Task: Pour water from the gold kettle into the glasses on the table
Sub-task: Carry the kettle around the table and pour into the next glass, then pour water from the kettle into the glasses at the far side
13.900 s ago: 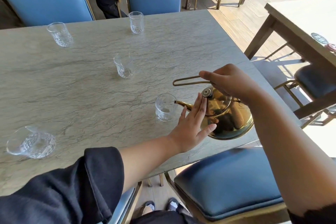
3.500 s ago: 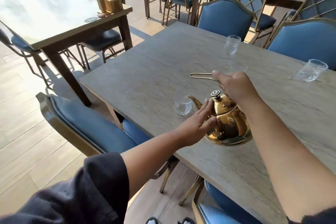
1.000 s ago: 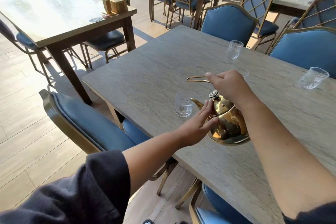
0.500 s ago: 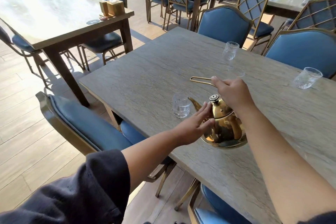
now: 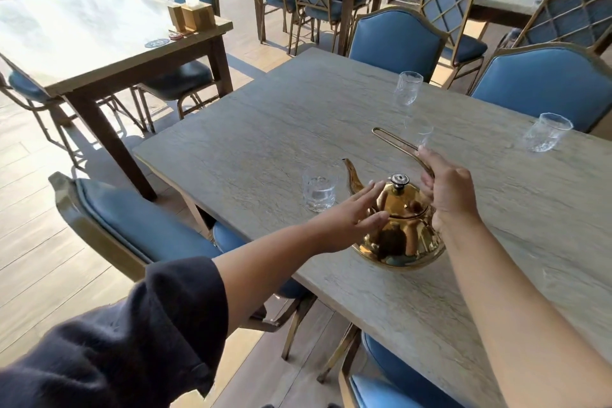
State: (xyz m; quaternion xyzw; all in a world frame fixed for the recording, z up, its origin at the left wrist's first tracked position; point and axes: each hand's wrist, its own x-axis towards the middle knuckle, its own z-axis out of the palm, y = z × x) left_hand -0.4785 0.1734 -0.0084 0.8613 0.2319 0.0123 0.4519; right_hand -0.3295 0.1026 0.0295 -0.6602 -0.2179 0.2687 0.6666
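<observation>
The kettle [image 5: 399, 228] stands on the table [image 5: 258, 139], right hand [image 5: 447, 192] closed around its handle, left hand [image 5: 354, 215] open against its side; the near glass [image 5: 319, 192] has water, while other glasses seem unfilled.

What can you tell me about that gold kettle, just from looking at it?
The gold kettle looks like polished metal, round and squat, mirroring its surroundings. It sits upright near the table edge. Its lid carries a dark knob; its thin curved spout points toward the nearest glass. A long looped handle rises behind, held by the right hand. The left hand rests open against its side.
</observation>
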